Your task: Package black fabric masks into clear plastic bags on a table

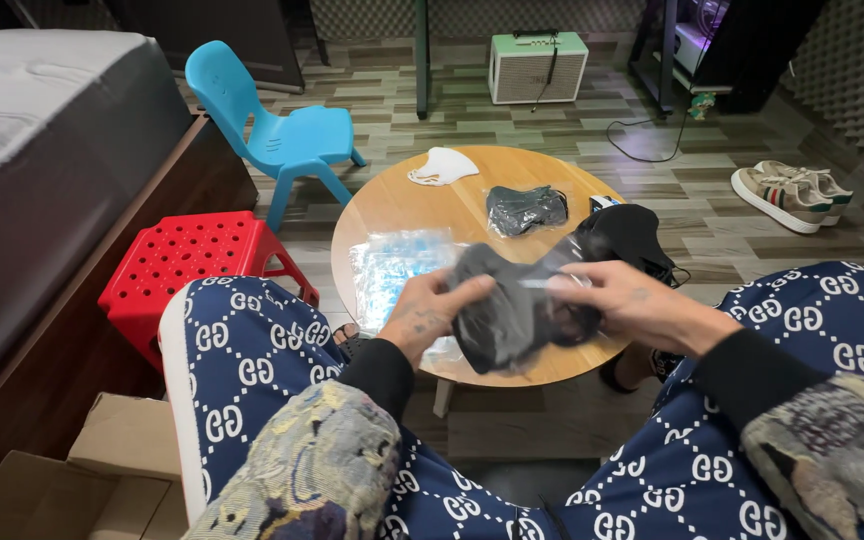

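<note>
Far left: bed [22, 130], red stool [187, 262] beside it, cardboard box [82, 480] below. Blue chair [277, 130] further back. Round table [402, 205] in the middle, carrying a white mask [442, 165], a bagged dark mask [524, 210], a clear packet stack [392, 265] and black cloth [632, 235]. Above the table's near edge, left hand [427, 315] closed on a dark mask in clear bag [512, 310], thumb on top. Right hand [632, 300] pinching the same bag's right end. Sneakers [792, 192] far right on the floor.
</note>
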